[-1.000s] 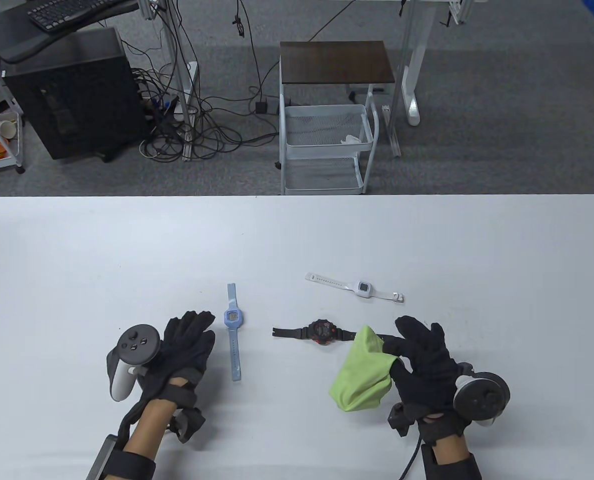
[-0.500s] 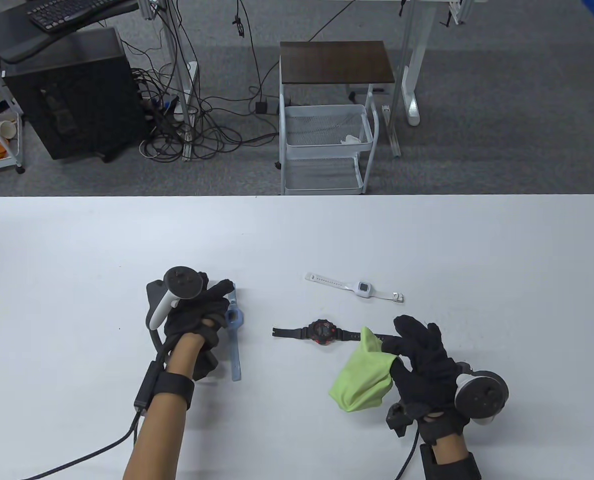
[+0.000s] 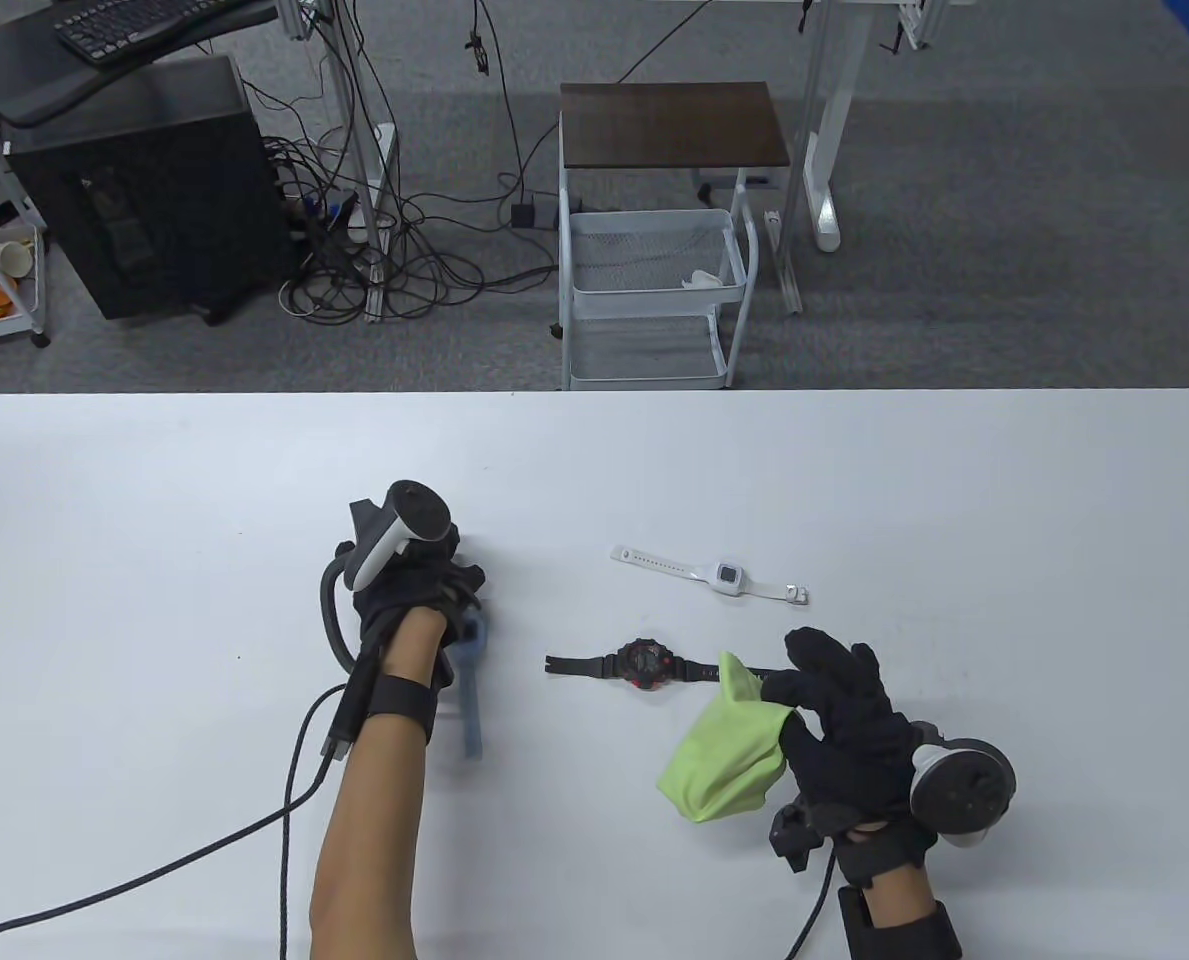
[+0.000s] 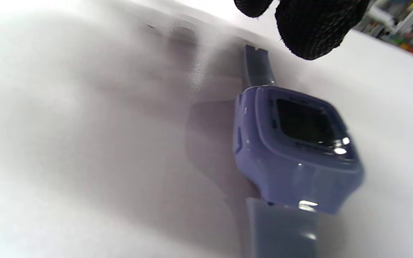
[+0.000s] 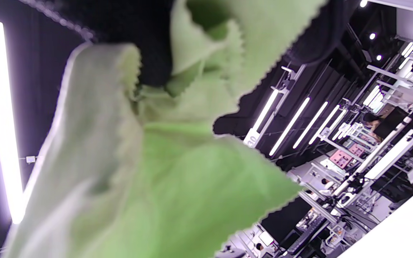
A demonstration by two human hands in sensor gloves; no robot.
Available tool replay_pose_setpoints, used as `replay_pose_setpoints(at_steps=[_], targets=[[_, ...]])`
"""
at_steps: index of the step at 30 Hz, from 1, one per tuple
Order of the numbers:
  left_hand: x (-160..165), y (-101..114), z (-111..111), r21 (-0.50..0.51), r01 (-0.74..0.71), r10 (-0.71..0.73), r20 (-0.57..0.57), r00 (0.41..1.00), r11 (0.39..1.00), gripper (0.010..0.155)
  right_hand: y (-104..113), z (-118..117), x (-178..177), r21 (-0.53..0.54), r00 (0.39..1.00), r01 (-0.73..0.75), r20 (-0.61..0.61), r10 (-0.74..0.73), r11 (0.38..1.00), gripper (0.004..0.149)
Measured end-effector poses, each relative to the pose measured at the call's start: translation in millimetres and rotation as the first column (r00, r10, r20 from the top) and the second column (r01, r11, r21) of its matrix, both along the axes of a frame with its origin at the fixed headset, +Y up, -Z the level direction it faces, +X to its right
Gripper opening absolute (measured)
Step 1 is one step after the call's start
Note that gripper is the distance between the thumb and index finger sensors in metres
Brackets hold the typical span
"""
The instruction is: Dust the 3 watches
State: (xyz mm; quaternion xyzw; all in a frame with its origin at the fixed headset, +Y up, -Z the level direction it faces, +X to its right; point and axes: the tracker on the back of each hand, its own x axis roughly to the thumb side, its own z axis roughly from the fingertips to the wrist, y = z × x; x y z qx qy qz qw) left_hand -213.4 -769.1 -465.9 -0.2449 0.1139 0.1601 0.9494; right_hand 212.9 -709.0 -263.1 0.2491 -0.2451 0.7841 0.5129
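A light-blue watch [image 3: 470,706] lies left of centre, its face [image 4: 299,150] close in the left wrist view. My left hand [image 3: 432,598] arches over its face and far strap. Two fingertips [image 4: 310,28] hang just past the strap's far end, and I cannot see whether they hold it. A black-and-red watch [image 3: 642,663] lies flat in the middle, and a white watch [image 3: 729,577] lies behind it. My right hand [image 3: 804,700] pinches a green cloth [image 3: 724,760] just right of the black watch. The cloth [image 5: 156,161] fills the right wrist view.
The white table [image 3: 854,480] has its far edge above the watches. Beyond that edge stand a white wire cart [image 3: 654,290] and cables on the floor. A cable [image 3: 204,860] trails from my left wrist across the near left of the table.
My left hand moved forward and right from beside the blue watch until it covered the face and far strap. The right hand and cloth stayed almost still.
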Motion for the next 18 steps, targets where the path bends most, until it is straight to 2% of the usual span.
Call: replay_pose_setpoints(at_steps=[7, 15, 18], targets=[[16, -4, -13, -0.062, 0.162, -0.165, -0.036, 0.986, 0.985, 0.075, -1, 0, -1, -0.006, 1.000, -0.002, -0.001, 0.002, 1.000, 0.039], [18, -2, -19, -0.165, 0.244, -0.261, -0.090, 0.961, 0.956, 0.072, -1, -1, -3, -0.014, 1.000, -0.009, -0.010, 0.009, 1.000, 0.039], [22, 1, -22, -0.155, 0.306, -0.319, -0.070, 0.945, 0.939, 0.066, -1, -1, -4, -0.019, 1.000, -0.011, -0.015, 0.010, 1.000, 0.039]])
